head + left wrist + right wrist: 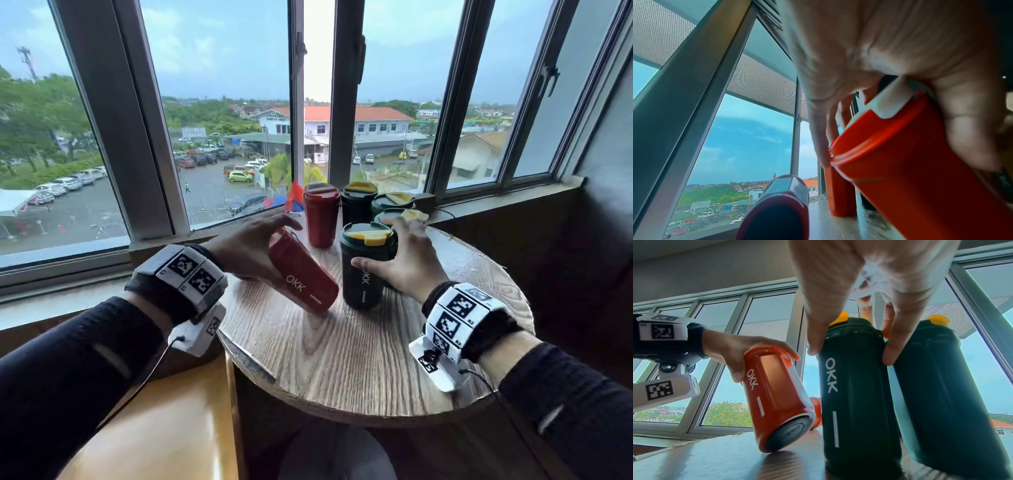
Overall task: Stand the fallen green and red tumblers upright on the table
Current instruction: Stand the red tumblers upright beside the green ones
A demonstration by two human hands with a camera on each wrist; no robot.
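Observation:
On the round wooden table, my left hand grips a red tumbler near its lid. The tumbler leans with its top toward the window, and only the edge of its base touches the wood. In the left wrist view my fingers curl round the red tumbler just under the white lid flap. A dark green tumbler with a yellow lid stands upright to its right. My right hand holds it, thumb on one side and fingers on the other.
A second red tumbler and three more green tumblers stand upright at the table's far side by the window sill. One green tumbler sits right against my right fingers. A wooden seat lies lower left.

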